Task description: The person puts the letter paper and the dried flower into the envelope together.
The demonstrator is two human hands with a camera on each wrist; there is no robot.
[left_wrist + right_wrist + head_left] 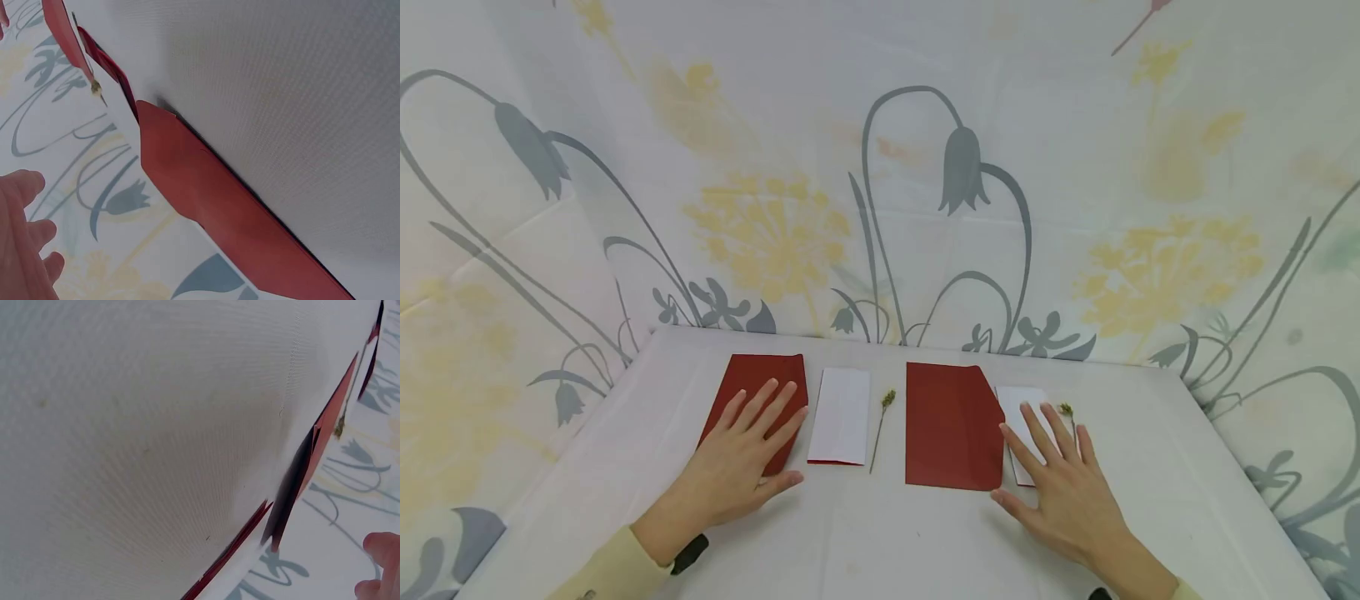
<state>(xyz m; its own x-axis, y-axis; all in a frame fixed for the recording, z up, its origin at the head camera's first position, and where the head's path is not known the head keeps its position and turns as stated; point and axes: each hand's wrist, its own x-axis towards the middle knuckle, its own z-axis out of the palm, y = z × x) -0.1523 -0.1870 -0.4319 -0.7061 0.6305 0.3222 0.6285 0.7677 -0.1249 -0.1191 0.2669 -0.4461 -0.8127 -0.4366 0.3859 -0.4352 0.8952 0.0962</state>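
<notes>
Fingers spread, my left hand (737,467) is over a red envelope (767,369) and hides its lower left part. To that envelope's right lie a white folded card (840,417) with a red lower edge and a dried flower sprig (880,429). A second red envelope (951,429) sits near the middle, its flap toward the right. My right hand (1071,504), also with straight, spread fingers, overlaps a second white card (1009,400) and the stem of another sprig (1066,410). Neither hand grips anything. The left wrist view shows the red envelope (212,181) from low down.
A white cloth (880,542) covers the table. Behind and at both sides stand pale fabric walls (1075,125) printed with grey and yellow flowers. The table's back edge runs just beyond the envelopes and cards. Dark bands show at the wrists.
</notes>
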